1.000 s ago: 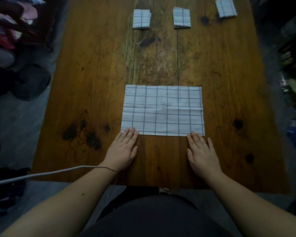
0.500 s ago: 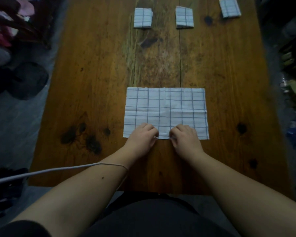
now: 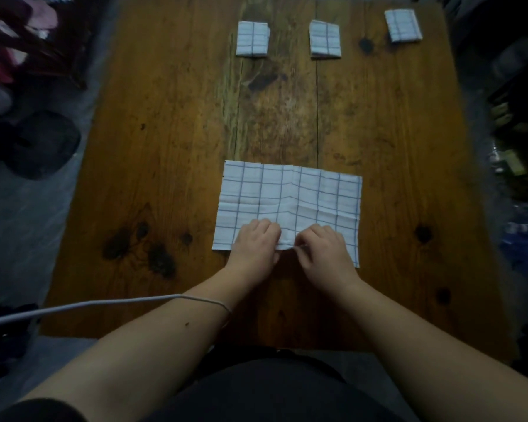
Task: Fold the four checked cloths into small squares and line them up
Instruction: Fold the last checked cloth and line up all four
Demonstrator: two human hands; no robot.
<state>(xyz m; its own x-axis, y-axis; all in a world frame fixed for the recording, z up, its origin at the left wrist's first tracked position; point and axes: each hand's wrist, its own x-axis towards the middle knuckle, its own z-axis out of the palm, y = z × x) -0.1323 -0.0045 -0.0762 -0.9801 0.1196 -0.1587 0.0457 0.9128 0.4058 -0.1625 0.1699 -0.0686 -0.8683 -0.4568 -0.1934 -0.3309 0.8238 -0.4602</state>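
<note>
Head view, item one: the flat checked cloth (image 3: pixel 290 202), a white fabric rectangle with a blue grid, lies spread on the near half of the brown plank table (image 3: pixel 177 147), long sides running left to right, with a faint crease down its middle. Item two: your left hand (image 3: pixel 256 245) and your right hand (image 3: pixel 323 248), knuckles up and fingers curled, sit close together on the near hem, one on either side of that crease. Each appears to pinch the hem, though the fingertips are tucked under and out of sight. Holding at the centre rather than the corners probably serves to fix the fold line, so the next fold halves the cloth evenly. Item three: three folded checked squares, left (image 3: pixel 253 38), middle (image 3: pixel 325 40) and right (image 3: pixel 403 25), stand in a row along the far edge, apart from one another and well clear of your working area. The right one sits slightly farther back and a little turned. By this count three of four are finished and parked, and the fourth is part-folded. Item four: a thin white cable (image 3: pixel 104 306) crosses your left forearm and runs off to the left. Item five: dim clutter on the floor at both sides, too dark to identify.
</note>
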